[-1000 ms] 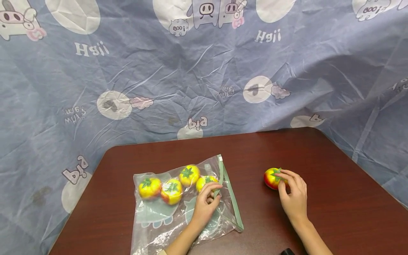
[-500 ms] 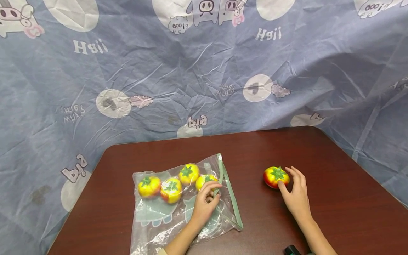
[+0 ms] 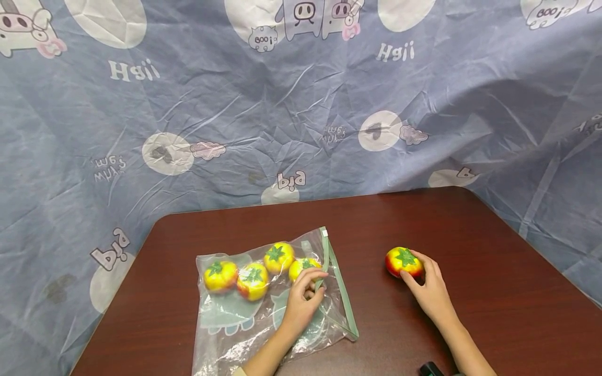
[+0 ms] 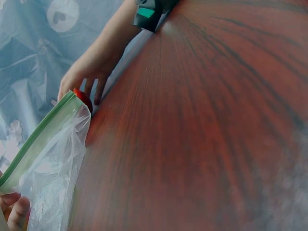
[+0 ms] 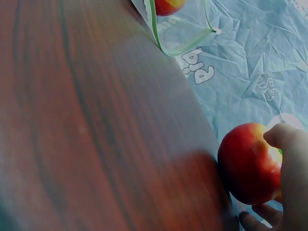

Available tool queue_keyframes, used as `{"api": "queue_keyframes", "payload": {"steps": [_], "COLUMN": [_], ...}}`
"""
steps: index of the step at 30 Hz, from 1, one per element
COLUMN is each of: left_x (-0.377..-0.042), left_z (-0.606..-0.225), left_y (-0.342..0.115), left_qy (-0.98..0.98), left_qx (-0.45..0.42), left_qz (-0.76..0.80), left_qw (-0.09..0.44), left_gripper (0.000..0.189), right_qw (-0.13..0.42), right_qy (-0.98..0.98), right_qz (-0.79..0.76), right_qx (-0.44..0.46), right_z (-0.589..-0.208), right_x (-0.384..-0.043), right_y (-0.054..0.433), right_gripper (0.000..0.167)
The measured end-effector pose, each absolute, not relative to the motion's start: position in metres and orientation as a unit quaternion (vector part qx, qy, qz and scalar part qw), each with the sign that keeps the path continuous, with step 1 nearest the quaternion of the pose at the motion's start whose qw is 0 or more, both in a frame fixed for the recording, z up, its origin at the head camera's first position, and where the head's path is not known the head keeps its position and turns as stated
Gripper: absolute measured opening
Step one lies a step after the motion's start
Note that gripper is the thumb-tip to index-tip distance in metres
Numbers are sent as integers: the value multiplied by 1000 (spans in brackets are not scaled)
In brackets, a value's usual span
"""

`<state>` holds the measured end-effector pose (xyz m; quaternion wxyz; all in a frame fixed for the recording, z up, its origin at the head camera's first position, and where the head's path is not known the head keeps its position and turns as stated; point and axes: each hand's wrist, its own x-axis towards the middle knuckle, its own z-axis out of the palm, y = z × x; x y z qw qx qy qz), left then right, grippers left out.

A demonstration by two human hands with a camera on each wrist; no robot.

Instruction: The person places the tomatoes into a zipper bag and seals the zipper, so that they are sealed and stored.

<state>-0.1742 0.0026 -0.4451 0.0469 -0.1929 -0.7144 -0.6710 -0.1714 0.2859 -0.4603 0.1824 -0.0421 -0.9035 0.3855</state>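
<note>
A clear zip bag (image 3: 226,342) lies flat with a green zip strip (image 3: 345,297) along its right side. Several yellow-and-red tomatoes (image 3: 278,258) with green leafy tops are inside. My left hand (image 3: 301,305) pinches the upper layer at the bag's mouth, partly covering the nearest tomato. To the right, my right hand (image 3: 430,287) grips a loose red-and-yellow tomato (image 3: 402,262), thumb on its near side and fingers round its right side. In the right wrist view the thumb presses on this tomato (image 5: 250,163), with fingertips showing below it.
A dark reddish-brown wooden table (image 3: 498,292) carries everything. Behind it hangs a blue-grey printed cloth (image 3: 282,104). A black device (image 3: 429,369) shows by the right forearm at the bottom edge.
My right hand lifted its fingers off the loose tomato's top, then closed round its side; the tomato has shifted slightly left. My left hand and the bag stay put.
</note>
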Motion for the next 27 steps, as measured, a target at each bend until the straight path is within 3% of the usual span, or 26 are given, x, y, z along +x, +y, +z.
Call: {"api": "queue_keyframes", "payload": {"steps": [11,20,27], "left_x": [-173,-173,-173], "left_z": [-446,-445,-444], "left_y": [3,3,3], "left_qy": [-715,-713,-714], "left_qx": [-191,-202,-195], "left_qz": [-671,-669,-670], "left_qw": [53,59,51], "left_gripper": [29,28,28], "right_qw": [206,253,256], "right_qy": [-878,-852,-842], "right_qz": [428,458,474], "right_qx": [-52,-35,-22], "right_z": [-460,-459,-448], "right_x": [-172,-170,-163], "right_y": [277,251,223], "right_gripper": [54,53,53]}}
